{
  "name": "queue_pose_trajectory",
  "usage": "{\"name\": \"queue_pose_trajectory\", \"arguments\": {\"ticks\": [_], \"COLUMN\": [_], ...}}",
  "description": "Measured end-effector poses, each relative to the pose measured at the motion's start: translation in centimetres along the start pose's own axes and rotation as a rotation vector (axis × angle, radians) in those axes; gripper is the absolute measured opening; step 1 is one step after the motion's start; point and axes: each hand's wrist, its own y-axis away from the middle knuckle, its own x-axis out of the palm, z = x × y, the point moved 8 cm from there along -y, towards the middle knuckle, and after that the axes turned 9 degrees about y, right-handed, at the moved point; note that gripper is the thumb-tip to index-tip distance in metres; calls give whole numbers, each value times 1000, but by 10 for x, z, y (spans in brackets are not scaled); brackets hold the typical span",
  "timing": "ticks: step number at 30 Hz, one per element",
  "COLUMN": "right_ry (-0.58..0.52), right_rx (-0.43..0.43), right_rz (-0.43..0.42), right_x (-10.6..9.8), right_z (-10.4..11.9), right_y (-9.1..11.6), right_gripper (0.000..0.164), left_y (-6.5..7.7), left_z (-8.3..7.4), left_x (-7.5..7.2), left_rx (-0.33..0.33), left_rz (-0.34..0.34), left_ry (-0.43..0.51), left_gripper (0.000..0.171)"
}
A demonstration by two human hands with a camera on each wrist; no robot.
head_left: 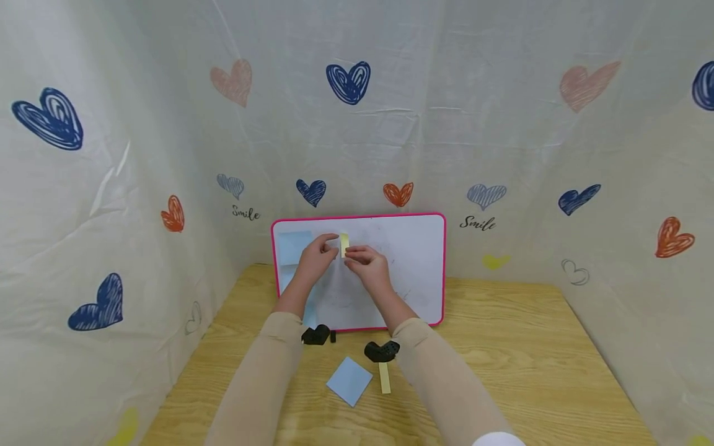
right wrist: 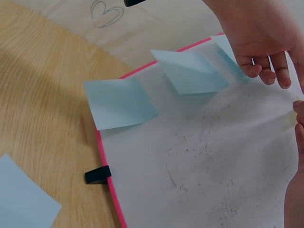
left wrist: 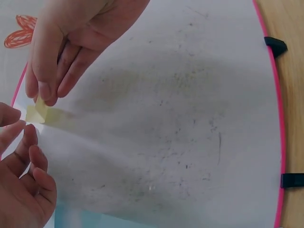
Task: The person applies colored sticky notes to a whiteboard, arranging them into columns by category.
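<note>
A yellow sticky strip (head_left: 344, 244) stands against the upper part of a pink-rimmed whiteboard (head_left: 413, 266). My right hand (head_left: 370, 269) pinches the strip's lower end between thumb and fingers. In the left wrist view the strip (left wrist: 36, 114) bends outward where the right hand (left wrist: 78, 42) grips it. My left hand (head_left: 316, 257) is just left of the strip, its fingers loosely bent and fingertips close to the strip's upper end. Light blue sticky notes (head_left: 294, 249) run down the board's left side; in the right wrist view their free edges (right wrist: 190, 76) lift off the surface.
On the wooden table (head_left: 502, 347) before the board lie a blue square note (head_left: 349, 381) and another yellow strip (head_left: 385, 379). Small black feet (right wrist: 98, 175) stick out from the board's lower edge. Behind stands a heart-printed curtain (head_left: 424, 142). Dark smudges mark the board.
</note>
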Motion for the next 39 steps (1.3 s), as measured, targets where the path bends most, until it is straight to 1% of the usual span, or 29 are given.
{"name": "queue_pose_trajectory", "arguments": {"ticks": [4, 8, 12, 17, 23, 27, 33, 39], "right_ry": [-15, -18, 4, 42, 125, 175, 214, 228], "right_rx": [-3, -8, -12, -11, 9, 27, 15, -14], "right_rz": [11, 25, 37, 55, 63, 80, 123, 166], "right_x": [0, 0, -1, -5, -12, -19, -32, -42], "right_z": [-1, -2, -2, -5, -10, -15, -21, -25], "right_y": [1, 2, 3, 6, 12, 17, 27, 39], "right_gripper": [15, 17, 17, 17, 17, 19, 21, 23], "left_y": [-4, -7, -8, -10, -12, -13, -7, 7], "left_z": [4, 5, 3, -1, -3, -2, 5, 10], "left_x": [5, 7, 9, 13, 17, 22, 33, 45], "left_rx": [-45, -58, -53, -25, -1, -16, -7, 17], "left_rz": [34, 48, 46, 55, 66, 81, 128, 170], "left_ry": [-5, -1, -1, 3, 7, 1, 13, 48], "left_gripper": [44, 46, 48, 47, 47, 47, 48, 46]}}
